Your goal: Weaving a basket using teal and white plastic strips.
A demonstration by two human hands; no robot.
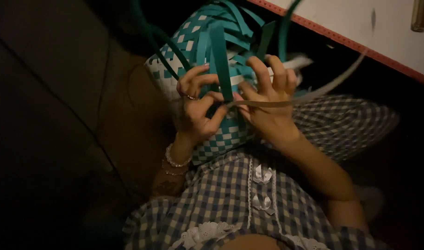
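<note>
Strips of teal and white plastic make up the half-woven checkered basket (pixel 207 83) that rests on my lap, tilted against my checked dress (pixel 230 194) so its open weave faces me. My left hand (pixel 196 109) pinches an upright teal strip (pixel 221 65), fingers closed on it to keep it taut and out of the way. My right hand (pixel 267 99) grips a pale loose strip (pixel 314 95) between thumb and forefinger, the other fingers braced on the basket wall, holding the strip level across the upright one.
</note>
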